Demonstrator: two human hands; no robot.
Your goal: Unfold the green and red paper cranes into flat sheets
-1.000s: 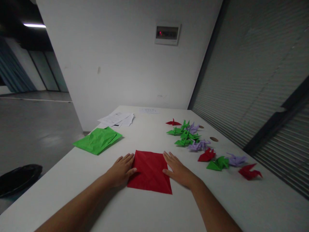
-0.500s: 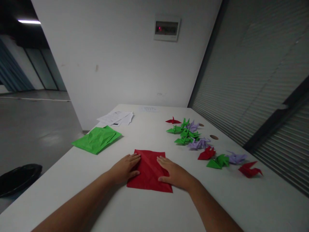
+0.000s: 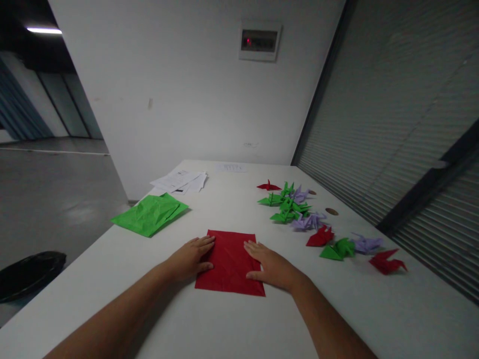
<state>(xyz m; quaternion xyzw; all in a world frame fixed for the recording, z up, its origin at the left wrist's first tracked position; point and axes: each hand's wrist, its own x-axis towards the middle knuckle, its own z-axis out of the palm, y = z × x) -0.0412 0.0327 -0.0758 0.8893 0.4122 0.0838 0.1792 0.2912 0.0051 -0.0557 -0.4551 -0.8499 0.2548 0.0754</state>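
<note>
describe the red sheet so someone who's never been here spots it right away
On the white table, look to the near middle, where the left hand and right hand rest. The red sheet lies between them, partly covered; it is flat, unlike the small folded red birds at the right.

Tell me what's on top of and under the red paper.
On top of the red paper, the left hand lies over its left edge and the right hand over its right. The white table shows around it; whatever is directly underneath is covered.
</note>
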